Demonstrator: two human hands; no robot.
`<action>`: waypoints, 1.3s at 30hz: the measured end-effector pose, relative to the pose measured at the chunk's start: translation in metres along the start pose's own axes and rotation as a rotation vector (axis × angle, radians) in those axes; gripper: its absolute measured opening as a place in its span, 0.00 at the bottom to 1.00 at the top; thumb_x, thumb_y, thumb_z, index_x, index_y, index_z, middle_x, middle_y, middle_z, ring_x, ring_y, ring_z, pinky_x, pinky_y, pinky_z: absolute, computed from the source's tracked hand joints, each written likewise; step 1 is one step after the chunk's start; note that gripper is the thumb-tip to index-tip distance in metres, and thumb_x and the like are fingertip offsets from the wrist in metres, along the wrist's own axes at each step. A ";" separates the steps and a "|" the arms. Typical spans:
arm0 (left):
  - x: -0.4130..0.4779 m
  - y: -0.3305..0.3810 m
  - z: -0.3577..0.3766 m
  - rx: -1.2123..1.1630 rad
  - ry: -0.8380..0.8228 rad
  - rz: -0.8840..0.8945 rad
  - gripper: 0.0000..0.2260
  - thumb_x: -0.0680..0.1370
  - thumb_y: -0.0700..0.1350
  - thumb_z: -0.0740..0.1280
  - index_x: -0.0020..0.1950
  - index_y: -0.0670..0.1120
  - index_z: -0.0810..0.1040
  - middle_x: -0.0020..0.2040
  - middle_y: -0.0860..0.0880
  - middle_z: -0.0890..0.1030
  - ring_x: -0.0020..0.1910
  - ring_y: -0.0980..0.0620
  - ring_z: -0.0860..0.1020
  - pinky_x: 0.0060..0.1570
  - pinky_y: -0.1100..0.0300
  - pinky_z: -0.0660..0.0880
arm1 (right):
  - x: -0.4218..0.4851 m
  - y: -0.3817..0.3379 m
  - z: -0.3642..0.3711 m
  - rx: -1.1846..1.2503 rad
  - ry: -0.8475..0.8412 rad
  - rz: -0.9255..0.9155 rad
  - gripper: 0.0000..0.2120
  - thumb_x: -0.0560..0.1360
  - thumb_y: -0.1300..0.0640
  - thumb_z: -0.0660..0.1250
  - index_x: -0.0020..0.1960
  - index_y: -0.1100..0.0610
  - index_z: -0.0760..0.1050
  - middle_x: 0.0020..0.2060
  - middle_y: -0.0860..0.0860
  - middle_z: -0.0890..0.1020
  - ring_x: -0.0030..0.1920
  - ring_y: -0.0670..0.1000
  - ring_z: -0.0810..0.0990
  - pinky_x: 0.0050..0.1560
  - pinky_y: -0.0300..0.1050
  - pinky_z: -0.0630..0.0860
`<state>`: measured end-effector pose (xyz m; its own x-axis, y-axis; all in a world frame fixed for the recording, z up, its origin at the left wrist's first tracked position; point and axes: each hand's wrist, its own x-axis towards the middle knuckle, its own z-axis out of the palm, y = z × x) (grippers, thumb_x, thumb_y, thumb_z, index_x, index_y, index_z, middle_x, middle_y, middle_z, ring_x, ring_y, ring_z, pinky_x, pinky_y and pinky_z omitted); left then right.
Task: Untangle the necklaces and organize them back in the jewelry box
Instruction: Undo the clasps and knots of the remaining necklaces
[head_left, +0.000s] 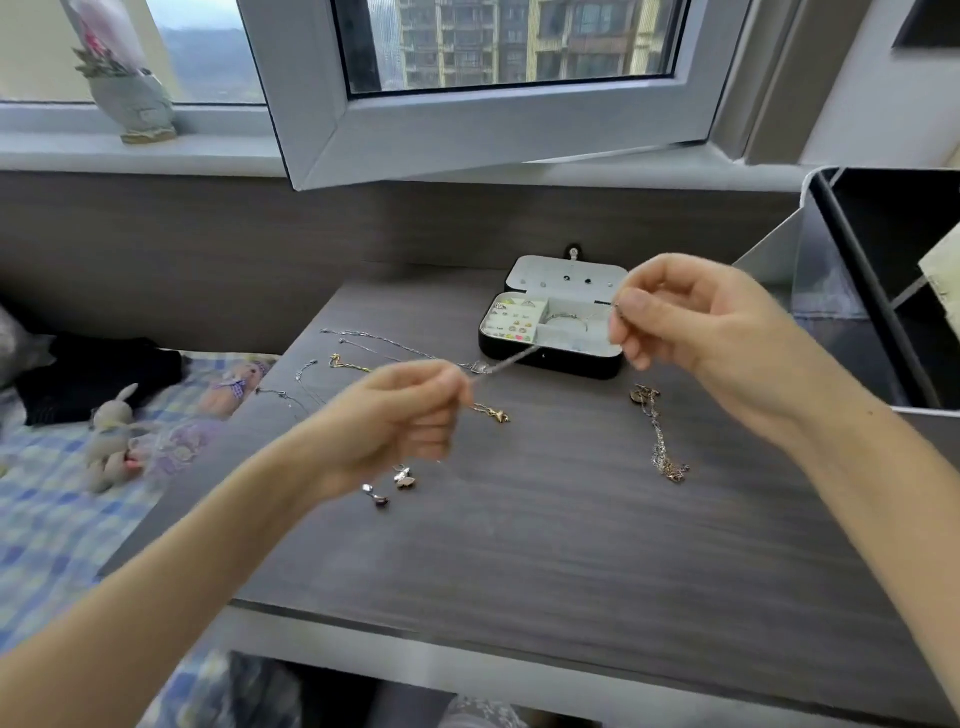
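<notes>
We hold one thin silver chain (511, 358) stretched taut in the air between both hands. The left hand (400, 415) is curled into a loose fist and pinches the lower end; the right hand (691, 317) pinches the upper end between thumb and forefinger. The chain runs straight, so we judge this one is freed and the step in hand is checking it before storing it.

The open jewelry box (571, 366) sits just behind the chain, beside the right hand. Its near-left compartment holds small colourful earrings (514, 319), and a bangle (566, 318) lies in the compartment nearest the right hand. Next we would need to lower the chain slackly into a free compartment without looping it over the bangle.

More work waits on the tabletop (519, 545). A knotted bundle of chains (662, 441) lies below the right hand, a gold necklace (493, 413) lies just right of the left hand, several fine silver chains (384, 340) lie beyond it, and two small pendants (402, 478) rest under it. These could snag a dangling end.
</notes>
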<state>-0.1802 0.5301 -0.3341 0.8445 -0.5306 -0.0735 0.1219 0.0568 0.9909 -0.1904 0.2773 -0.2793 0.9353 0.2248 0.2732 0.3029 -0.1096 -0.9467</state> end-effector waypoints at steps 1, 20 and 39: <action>-0.003 0.003 -0.015 0.048 0.063 -0.003 0.08 0.76 0.45 0.69 0.36 0.47 0.80 0.27 0.54 0.61 0.25 0.57 0.59 0.25 0.67 0.62 | 0.000 0.007 -0.003 -0.064 0.024 0.014 0.04 0.77 0.65 0.64 0.43 0.60 0.73 0.32 0.51 0.80 0.32 0.48 0.74 0.34 0.41 0.73; 0.053 0.009 -0.099 1.642 0.301 -0.246 0.09 0.73 0.55 0.71 0.40 0.53 0.75 0.44 0.53 0.78 0.43 0.51 0.75 0.40 0.61 0.70 | -0.007 0.087 0.059 -0.980 -0.072 0.025 0.12 0.75 0.44 0.64 0.54 0.50 0.73 0.41 0.46 0.78 0.49 0.49 0.76 0.46 0.43 0.68; 0.077 -0.045 0.083 1.176 -0.026 0.452 0.05 0.77 0.41 0.67 0.49 0.46 0.83 0.46 0.49 0.79 0.40 0.57 0.71 0.42 0.65 0.65 | -0.064 0.088 -0.021 -0.991 -0.012 0.223 0.07 0.73 0.49 0.68 0.38 0.47 0.73 0.33 0.44 0.77 0.34 0.41 0.71 0.38 0.39 0.65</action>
<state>-0.1637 0.4167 -0.3753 0.6770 -0.6778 0.2869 -0.7234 -0.5409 0.4290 -0.2200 0.2328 -0.3762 0.9887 0.1104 0.1010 0.1423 -0.9024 -0.4067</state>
